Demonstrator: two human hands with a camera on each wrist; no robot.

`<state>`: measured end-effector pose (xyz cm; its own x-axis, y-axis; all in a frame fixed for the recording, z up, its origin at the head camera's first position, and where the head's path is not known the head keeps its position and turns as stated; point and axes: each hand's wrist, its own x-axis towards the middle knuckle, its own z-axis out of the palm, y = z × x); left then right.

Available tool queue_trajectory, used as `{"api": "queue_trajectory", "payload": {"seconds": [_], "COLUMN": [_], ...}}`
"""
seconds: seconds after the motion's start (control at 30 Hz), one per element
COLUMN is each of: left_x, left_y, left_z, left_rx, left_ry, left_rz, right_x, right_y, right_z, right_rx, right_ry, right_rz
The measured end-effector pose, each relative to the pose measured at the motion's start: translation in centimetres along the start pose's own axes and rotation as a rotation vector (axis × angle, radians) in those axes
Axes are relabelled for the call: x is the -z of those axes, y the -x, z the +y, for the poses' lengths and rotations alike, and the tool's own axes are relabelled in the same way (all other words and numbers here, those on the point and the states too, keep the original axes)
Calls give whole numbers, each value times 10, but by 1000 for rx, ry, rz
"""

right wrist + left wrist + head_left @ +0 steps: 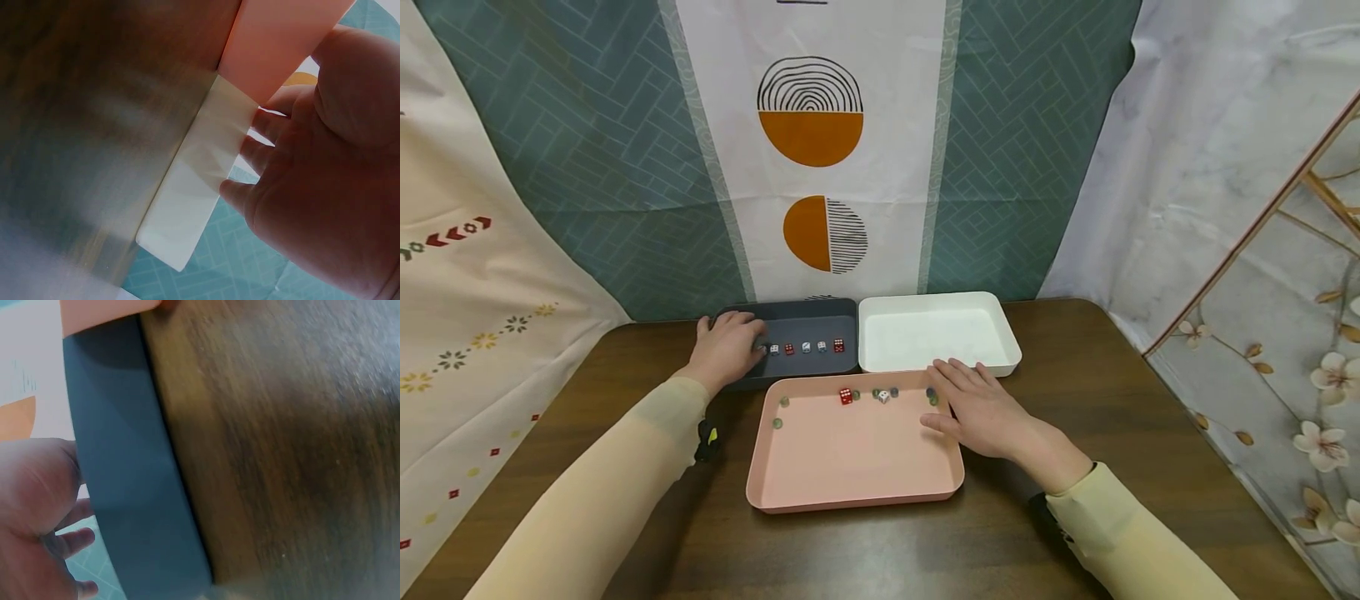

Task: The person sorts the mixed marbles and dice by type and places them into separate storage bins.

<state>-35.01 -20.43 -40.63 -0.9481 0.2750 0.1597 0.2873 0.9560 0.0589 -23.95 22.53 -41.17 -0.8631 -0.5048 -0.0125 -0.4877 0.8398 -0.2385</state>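
Observation:
My left hand [725, 348] reaches over the left end of the dark grey tray [805, 310]. Its thumb and fingertips are down at the left end of a row of red and white dice [806, 347], beside a partly covered die [763, 349]; I cannot tell whether they pinch it. In the left wrist view the tray's outer wall [125, 462] hides the thumb tip. Over the right rim of the pink tray [850, 467] lies my right hand [981, 410], fingers stretched toward the white tray [925, 329] and holding nothing. A red die [846, 396] and a white die [883, 397] sit in the pink tray.
Several small greenish and bluish glass-like pieces, among them a green one [777, 423], are scattered in the pink tray. All three trays stand close together on a brown wooden table [1075, 392]. Behind the table hangs a patterned cloth [880, 233].

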Motion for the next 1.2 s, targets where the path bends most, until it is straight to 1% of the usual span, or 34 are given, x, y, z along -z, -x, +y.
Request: {"api": "queue_trajectory", "payload": {"seconds": [0.2, 0.57, 0.77, 1.03, 1.2], "left_x": [7, 21, 26, 32, 35], "left_y": [3, 13, 18, 29, 35], "left_z": [5, 28, 41, 55, 63], "left_rx": [-33, -91, -131, -185, -219], "left_ry": [6, -19, -21, -53, -43], "left_rz": [13, 56, 82, 120, 133], "right_x": [-1, -2, -1, -1, 0], "right_y": [1, 1, 2, 2, 0], "right_z": [1, 2, 3, 3, 2], "right_rx": [-6, -2, 1, 8, 7], "right_ry": [1, -7, -10, -12, -8], "right_rz": [-2, -3, 1, -1, -6]}}
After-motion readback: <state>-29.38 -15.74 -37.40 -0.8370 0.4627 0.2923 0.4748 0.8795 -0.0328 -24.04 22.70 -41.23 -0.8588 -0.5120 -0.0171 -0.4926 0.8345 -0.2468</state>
